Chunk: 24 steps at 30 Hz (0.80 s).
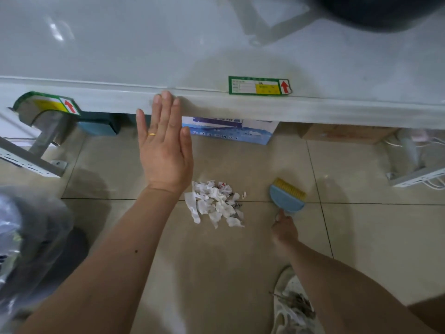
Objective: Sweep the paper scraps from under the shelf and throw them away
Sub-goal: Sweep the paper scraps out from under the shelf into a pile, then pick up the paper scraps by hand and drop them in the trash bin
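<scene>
Paper scraps (216,203) are lying piled on the floor tiles (375,227), clear of the shelf (240,108). Right hand (284,229) is clenching the hand brush (287,196); left hand (163,143), released, is bracing there. Short, low strokes should be keeping them together.

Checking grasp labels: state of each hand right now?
Left hand: open, fingers flat, fingertips at the shelf edge, holding nothing.
Right hand: closed on the blue brush handle.

paper scraps (215,203) | white, crumpled | piled on floor, before shelf (240,107)
</scene>
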Tool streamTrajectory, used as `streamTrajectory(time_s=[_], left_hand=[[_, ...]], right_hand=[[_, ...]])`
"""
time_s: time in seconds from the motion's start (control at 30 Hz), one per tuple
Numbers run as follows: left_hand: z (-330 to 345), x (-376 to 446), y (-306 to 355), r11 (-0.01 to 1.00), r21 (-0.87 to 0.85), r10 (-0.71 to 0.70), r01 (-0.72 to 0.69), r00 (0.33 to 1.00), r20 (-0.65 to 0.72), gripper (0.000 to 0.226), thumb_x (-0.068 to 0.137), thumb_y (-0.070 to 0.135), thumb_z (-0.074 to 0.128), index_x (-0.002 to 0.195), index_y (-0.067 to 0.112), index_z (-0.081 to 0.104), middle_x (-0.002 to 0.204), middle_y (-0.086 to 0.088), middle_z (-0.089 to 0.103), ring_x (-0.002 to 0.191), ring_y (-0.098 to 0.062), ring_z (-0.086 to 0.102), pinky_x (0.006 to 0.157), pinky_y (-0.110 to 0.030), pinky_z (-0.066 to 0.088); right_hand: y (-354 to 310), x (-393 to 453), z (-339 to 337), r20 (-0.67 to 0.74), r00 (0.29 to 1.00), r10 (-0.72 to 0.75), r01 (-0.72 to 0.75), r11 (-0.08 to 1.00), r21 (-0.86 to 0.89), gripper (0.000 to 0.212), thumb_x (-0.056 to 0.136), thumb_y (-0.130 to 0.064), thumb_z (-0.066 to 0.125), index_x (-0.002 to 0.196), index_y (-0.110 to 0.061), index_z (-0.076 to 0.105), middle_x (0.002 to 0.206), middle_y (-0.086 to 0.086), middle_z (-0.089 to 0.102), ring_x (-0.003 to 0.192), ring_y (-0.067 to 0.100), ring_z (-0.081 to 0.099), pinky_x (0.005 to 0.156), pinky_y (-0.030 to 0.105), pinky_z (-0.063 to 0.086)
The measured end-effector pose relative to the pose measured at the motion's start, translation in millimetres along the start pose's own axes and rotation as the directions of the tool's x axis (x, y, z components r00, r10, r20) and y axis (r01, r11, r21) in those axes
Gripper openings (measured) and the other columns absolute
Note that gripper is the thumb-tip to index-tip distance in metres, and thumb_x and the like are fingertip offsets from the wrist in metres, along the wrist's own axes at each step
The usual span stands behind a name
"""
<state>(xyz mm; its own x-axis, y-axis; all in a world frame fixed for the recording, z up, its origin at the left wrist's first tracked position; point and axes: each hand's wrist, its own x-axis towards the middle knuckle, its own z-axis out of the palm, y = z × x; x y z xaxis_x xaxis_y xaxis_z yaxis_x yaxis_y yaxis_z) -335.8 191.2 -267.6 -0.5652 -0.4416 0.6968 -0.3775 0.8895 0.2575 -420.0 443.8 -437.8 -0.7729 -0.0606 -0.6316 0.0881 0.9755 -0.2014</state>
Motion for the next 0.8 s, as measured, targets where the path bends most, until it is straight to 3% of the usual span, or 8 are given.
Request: streamTrajectory(time_s=[0.1,0.3,0.43,0.53,0.63,0.8], left_hand=[[1,-2,0,1.000,0.005,-0.015,0.015,1.000,0.010,0.063,0.103,0.033,0.009,0.134,-0.007,0.047,0.140,-0.024,0.046,0.132,-0.035,0.040,0.117,-0.023,-0.007],[-2,-1,-1,1.000,0.003,-0.008,0.008,0.999,0.039,0.063,0.103,0.033,0.009,0.135,-0.006,0.046,0.141,-0.023,0.045,0.133,-0.034,0.038,0.116,-0.023,-0.008],[-10,0,1,0.999,0.023,-0.025,0.023,0.998,0.066,0.054,0.104,0.028,0.017,0.135,-0.006,0.046,0.141,-0.020,0.046,0.134,-0.033,0.040,0.118,-0.031,-0.001],[-24,1,3,0.999,0.041,-0.035,0.031,0.994,0.104,0.060,0.104,0.031,0.012,0.132,-0.007,0.050,0.138,-0.021,0.049,0.130,-0.034,0.045,0.112,-0.044,0.010],[-50,-6,-13,0.996,0.083,-0.053,0.042,0.990,0.129,0.059,0.104,0.030,0.014,0.129,-0.007,0.052,0.135,-0.022,0.051,0.128,-0.034,0.048,0.111,-0.045,0.012],[-114,-25,-74,0.961,0.218,-0.205,0.170,0.966,0.154,0.050,0.097,0.021,0.027,0.129,-0.007,0.053,0.135,-0.021,0.052,0.128,-0.033,0.048,0.112,-0.044,0.011]], right_hand=[[-2,-2,1,0.041,0.999,0.018,-0.019,1.000,0.012,0.056,0.101,-0.013,0.029,0.154,-0.016,0.012,0.148,0.015,0.037,0.134,0.031,0.042,0.107,0.036,0.038],[-4,-6,-6,0.041,0.999,-0.008,0.008,1.000,0.000,0.039,0.099,-0.016,0.041,0.135,-0.004,0.044,0.138,0.018,0.047,0.128,0.031,0.046,0.105,0.037,0.040],[-24,-19,-11,-0.019,1.000,-0.025,0.026,0.998,0.049,0.042,0.099,-0.012,0.034,0.140,-0.002,0.038,0.138,0.020,0.041,0.126,0.035,0.048,0.104,0.041,0.042],[-53,-42,-15,-0.027,0.994,-0.103,0.104,0.992,0.072,0.049,0.096,-0.008,0.038,0.144,-0.003,0.034,0.143,0.021,0.037,0.128,0.037,0.045,0.106,0.040,0.040],[-90,-71,-11,0.003,0.978,-0.209,0.207,0.969,0.131,0.043,0.094,-0.009,0.041,0.137,-0.004,0.044,0.139,0.020,0.044,0.128,0.035,0.045,0.104,0.036,0.039],[-175,-137,22,0.022,0.871,-0.490,0.484,0.865,0.131,0.049,0.090,-0.011,0.045,0.139,-0.017,0.048,0.142,0.014,0.044,0.131,0.029,0.044,0.106,0.032,0.037]])
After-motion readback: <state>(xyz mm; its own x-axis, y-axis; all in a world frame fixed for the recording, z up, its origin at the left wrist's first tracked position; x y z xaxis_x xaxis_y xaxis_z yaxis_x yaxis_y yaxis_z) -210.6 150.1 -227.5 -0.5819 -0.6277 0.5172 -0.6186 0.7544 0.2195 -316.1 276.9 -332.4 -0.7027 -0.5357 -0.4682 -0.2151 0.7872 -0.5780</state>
